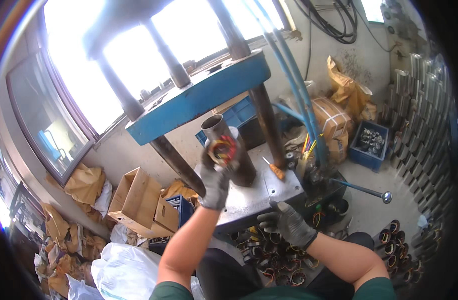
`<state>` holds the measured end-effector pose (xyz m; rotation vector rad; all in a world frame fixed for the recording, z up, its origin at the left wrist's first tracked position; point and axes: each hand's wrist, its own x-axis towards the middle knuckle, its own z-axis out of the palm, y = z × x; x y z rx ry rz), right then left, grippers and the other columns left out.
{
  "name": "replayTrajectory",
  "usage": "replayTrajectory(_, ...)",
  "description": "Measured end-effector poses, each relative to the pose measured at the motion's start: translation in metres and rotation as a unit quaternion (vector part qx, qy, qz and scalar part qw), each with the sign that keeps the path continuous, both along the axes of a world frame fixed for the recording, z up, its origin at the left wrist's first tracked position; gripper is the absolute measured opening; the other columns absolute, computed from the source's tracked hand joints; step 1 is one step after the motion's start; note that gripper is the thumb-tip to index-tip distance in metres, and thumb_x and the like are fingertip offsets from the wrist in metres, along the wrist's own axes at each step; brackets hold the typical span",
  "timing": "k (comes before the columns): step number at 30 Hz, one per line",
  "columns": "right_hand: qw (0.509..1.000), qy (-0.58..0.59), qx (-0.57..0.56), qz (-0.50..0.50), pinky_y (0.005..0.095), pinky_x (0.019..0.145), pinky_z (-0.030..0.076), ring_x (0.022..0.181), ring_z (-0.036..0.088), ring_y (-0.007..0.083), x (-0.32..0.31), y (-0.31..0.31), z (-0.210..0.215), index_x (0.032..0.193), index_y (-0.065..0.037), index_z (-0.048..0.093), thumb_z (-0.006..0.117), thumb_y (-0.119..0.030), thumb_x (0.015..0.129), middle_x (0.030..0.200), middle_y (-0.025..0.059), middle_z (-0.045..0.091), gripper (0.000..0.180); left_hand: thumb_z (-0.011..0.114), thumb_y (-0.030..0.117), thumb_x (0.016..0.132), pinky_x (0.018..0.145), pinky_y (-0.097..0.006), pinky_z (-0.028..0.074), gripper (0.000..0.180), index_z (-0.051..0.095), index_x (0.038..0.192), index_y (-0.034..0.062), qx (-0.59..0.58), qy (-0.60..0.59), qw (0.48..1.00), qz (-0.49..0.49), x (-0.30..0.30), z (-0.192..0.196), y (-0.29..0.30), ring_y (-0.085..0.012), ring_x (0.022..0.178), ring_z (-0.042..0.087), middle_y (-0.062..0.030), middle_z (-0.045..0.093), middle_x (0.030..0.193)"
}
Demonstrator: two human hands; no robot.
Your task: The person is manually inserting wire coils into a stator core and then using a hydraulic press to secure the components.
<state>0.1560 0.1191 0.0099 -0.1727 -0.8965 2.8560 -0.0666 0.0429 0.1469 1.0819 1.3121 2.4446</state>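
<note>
In a dark grey glove, my left hand [215, 182] is closed round a motor stator [223, 150] with red windings, held up before the press. Behind the stator stands an upright metal tube [215, 125] on the steel press bed [249, 200]. My right hand [288, 226], gloved too, hovers at the bed's front edge with its fingers apart. No object shows in it. An orange-handled screwdriver [276, 170] lies on the bed, beyond my right hand. Below that hand, several wound stators [279, 260] are heaped on the floor.
The blue press frame [199, 107] spans dark columns. A blue lever with a round knob [385, 197] juts out at right. Blue bin of metal parts [370, 142] and stacked metal tubes [424, 115] stand farther right. At left are a cardboard box [139, 200] and a white sack [124, 272].
</note>
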Motion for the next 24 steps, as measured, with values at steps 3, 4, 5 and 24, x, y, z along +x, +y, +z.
replayTrajectory(3,0.999,-0.026,0.008,-0.019,0.0393,0.09,0.057,0.099,0.073,0.026,-0.001,-0.004,0.01,0.133,-0.016,0.052,0.056,-0.049,0.106,0.112,0.0158,0.075,0.044,0.09,-0.011,0.067,0.103,-0.037,0.061,0.092,0.046,0.146,0.0052,0.031,0.059,0.996,0.066,-0.064,0.038,0.029,-0.0276,0.123,0.063,-0.0125,0.057,0.14)
replayTrajectory(4,0.999,-0.04,0.021,-0.015,0.038,0.09,0.057,0.099,0.073,0.025,0.0,-0.004,0.01,0.131,-0.013,0.054,0.057,-0.05,0.105,0.111,0.0153,0.075,0.045,0.089,-0.012,0.068,0.101,-0.038,0.061,0.089,0.047,0.144,0.0031,0.025,0.08,0.993,0.08,-0.075,0.051,0.036,-0.0274,0.122,0.063,-0.013,0.057,0.14)
replayTrajectory(5,0.999,-0.035,0.021,-0.016,0.038,0.09,0.057,0.099,0.073,0.025,0.0,-0.007,0.012,0.131,-0.013,0.054,0.057,-0.05,0.105,0.111,0.0153,0.075,0.045,0.089,-0.012,0.068,0.101,-0.038,0.061,0.089,0.047,0.144,0.0031,0.025,0.085,0.993,0.079,-0.092,0.061,0.041,-0.0274,0.122,0.063,-0.013,0.057,0.14)
replayTrajectory(24,0.998,-0.022,0.056,0.009,0.0329,0.082,0.057,0.093,0.071,0.0136,0.0,-0.014,0.003,0.135,-0.012,0.056,0.06,-0.048,0.105,0.109,0.0062,0.075,0.047,0.09,0.005,0.072,0.079,-0.029,0.059,0.046,0.071,0.114,0.0019,-0.251,0.139,0.936,0.203,-0.129,0.089,0.058,-0.0164,0.09,0.071,-0.0092,0.076,0.103)
